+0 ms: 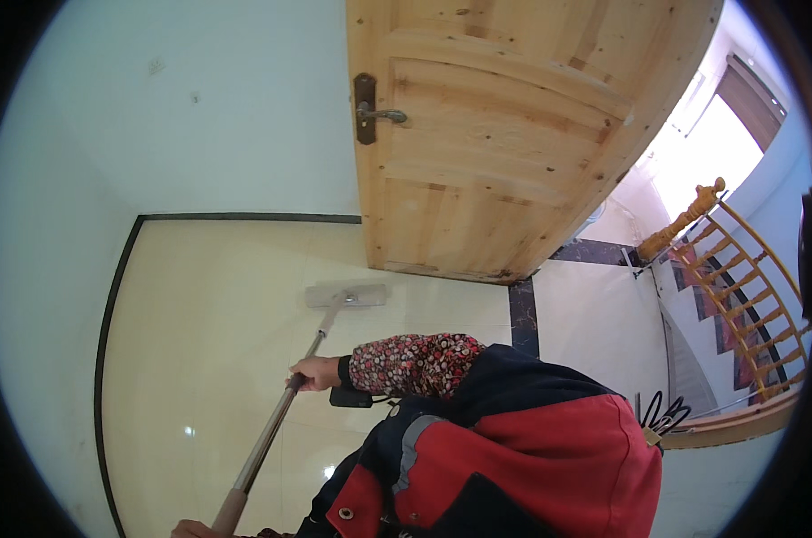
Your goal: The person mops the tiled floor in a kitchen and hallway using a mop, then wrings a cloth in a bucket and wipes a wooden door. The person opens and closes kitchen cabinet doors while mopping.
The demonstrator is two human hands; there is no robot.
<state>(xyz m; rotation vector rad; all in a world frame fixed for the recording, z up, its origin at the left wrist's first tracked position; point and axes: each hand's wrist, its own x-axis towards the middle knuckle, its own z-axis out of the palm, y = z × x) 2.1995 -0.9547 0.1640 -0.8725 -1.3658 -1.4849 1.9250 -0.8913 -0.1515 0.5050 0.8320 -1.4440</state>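
Observation:
A flat mop with a telescopic metal pole (266, 440) slants from the lower left up to the middle of the view. Its pale rectangular mop head (369, 296) rests on the glossy cream tile floor (197, 323), near the bottom of a wooden door. My right hand (317, 373), reaching out of a floral sleeve, grips the pole at a dark collar about midway. Down at the bottom edge, my left hand (196, 529) is partly cut off and wraps the pole's pinkish-brown end grip (231, 510). A small black device (350, 397) hangs beneath my right wrist.
The knotty wooden door (493, 134) with a metal lever handle (382, 116) stands ajar. Pale walls (244, 121) with dark skirting (244, 216) bound the floor. Beyond a dark stone threshold (524, 316), a wooden stair railing (742, 289) curves at the right.

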